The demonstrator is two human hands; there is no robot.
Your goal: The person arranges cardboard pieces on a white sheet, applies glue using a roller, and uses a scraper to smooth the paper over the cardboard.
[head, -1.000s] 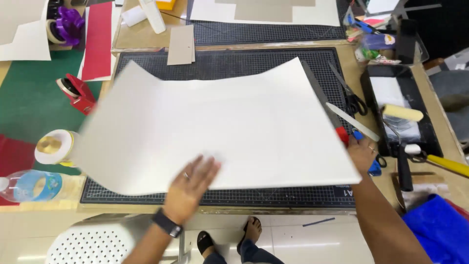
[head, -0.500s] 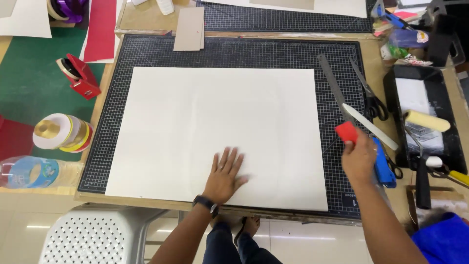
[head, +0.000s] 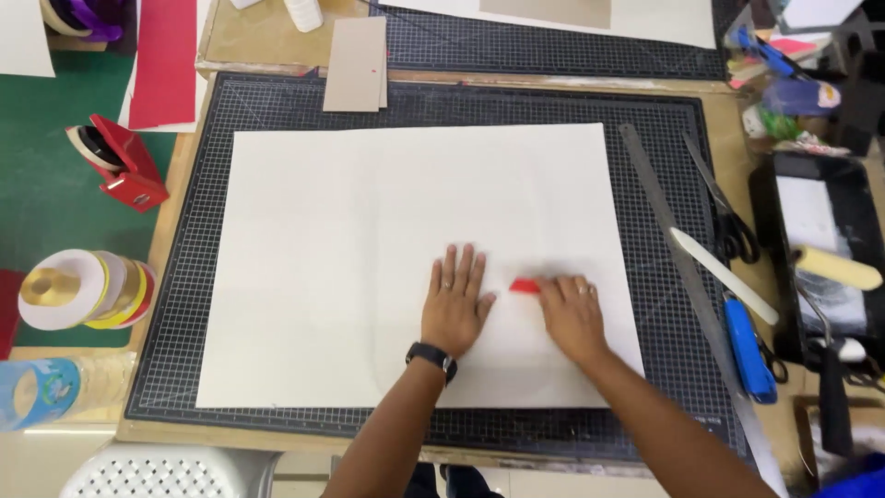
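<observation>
The left hand (head: 454, 302) is lying flat on the sheet (head: 406, 258), fingers spread wide and holding nothing, with a dark watch (head: 431, 355) on its wrist. The right hand (head: 572, 315) is pressing down just beside it, curled over a small red scraper (head: 525, 286) whose tip is showing at the fingertips against the paper.

The one large white sheet is lying flat on a black gridded mat (head: 664, 406), which is covering most of the bench (head: 180, 231). A second mat (head: 553, 51) of the same kind is lying at the far edge, carrying another pale sheet.

To the right of the sheet, one long grey ruler (head: 668, 244) is running slantwise down the mat. Beside it are lying one pair of scissors (head: 724, 217), one white folder blade (head: 724, 275) and one blue knife (head: 747, 349). Further right, a black tray (head: 770, 267) is holding one roller (head: 839, 269).

At the mat's far edge one tan card (head: 355, 63) is resting.

To the left, one red tape dispenser (head: 124, 166) is standing on a green surface (head: 46, 212). Nearer, a stack of tape rolls (head: 88, 288), white and yellow, is lying on its side; I cannot count them surely. One clear bottle (head: 41, 392) with a blue label is lying at the near left corner. One red paper strip (head: 164, 60) is lying at the top left.

A white perforated stool (head: 157, 472) is showing below the bench edge.
</observation>
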